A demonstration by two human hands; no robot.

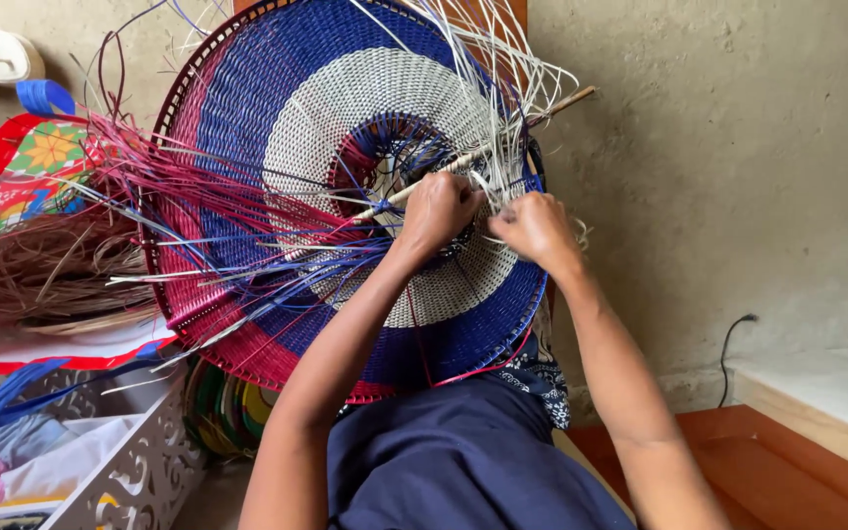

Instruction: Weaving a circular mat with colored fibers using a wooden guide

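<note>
A large round woven piece [247, 108] with red, blue and white rings stands upright on my lap, its open centre facing me. My left hand [436, 209] is closed on white strands near the centre, beside a thin wooden stick [561, 100] that crosses the piece. My right hand [534, 229] pinches white strands [503, 69] at the right side of the white ring. Loose red and blue strands [198, 211] fan out to the left.
A bundle of brown fibre [51, 270] lies on a colourful bag [22, 162] at the left. A white carved box [139, 471] with cloth sits lower left. A plastered wall [738, 147], a black cable [733, 344] and a wooden ledge [817, 402] are at the right.
</note>
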